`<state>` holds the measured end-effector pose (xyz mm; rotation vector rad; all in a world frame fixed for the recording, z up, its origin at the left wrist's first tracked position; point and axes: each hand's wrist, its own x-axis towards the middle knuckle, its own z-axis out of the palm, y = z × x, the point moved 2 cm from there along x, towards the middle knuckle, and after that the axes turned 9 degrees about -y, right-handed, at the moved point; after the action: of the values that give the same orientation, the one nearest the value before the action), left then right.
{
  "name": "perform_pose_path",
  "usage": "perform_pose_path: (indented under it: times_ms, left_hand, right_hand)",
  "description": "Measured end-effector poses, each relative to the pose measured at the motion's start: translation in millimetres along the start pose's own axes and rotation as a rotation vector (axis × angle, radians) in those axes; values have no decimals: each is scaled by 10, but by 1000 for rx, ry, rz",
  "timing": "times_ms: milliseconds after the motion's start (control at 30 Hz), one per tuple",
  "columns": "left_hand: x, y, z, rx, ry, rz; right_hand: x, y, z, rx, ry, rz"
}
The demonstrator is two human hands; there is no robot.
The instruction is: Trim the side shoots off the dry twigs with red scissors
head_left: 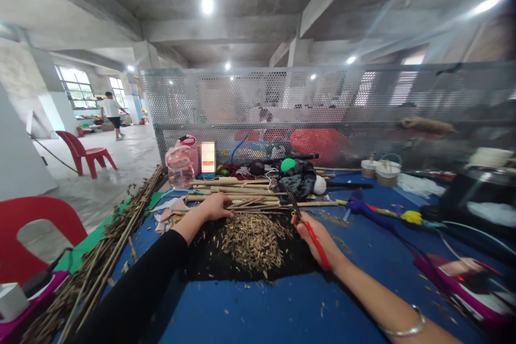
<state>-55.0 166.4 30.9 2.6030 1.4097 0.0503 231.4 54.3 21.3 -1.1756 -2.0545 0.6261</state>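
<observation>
My left hand (pixel 216 206), in a black sleeve, reaches forward and closes round a thin bamboo stick (pixel 258 204) among the sticks lying across the blue table (pixel 282 306). My right hand (pixel 320 236) grips red-handled shears (pixel 306 223), whose dark blades point up and away toward the sticks. Between my hands lies a heap of pale wood chips (pixel 253 239) on a black cloth (pixel 209 263).
A long bundle of dry twigs (pixel 116 242) runs along the table's left edge. A pink bottle (pixel 180 164), a perforated metal screen (pixel 322 102), small white pots (pixel 381 169) and tools stand at the back. Red chairs (pixel 86 153) stand on the left; a person stands far off.
</observation>
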Motion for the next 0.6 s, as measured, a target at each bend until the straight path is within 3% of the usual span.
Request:
perform_pose_path:
  times_ms: [200, 267, 400, 600]
  left_hand:
    - [-96, -78, -86, -52, -44, 32]
    - [-101, -108, -114, -30, 13, -25]
    - [-24, -119, -102, 50, 253, -110]
    - [155, -65, 50, 155, 210, -245]
  right_hand:
    - [-6, -5, 0, -27, -21, 2]
    - [-5, -14, 0, -27, -28, 4]
    - [3, -26, -2, -22, -34, 0]
    - [3, -22, -3, -20, -43, 0]
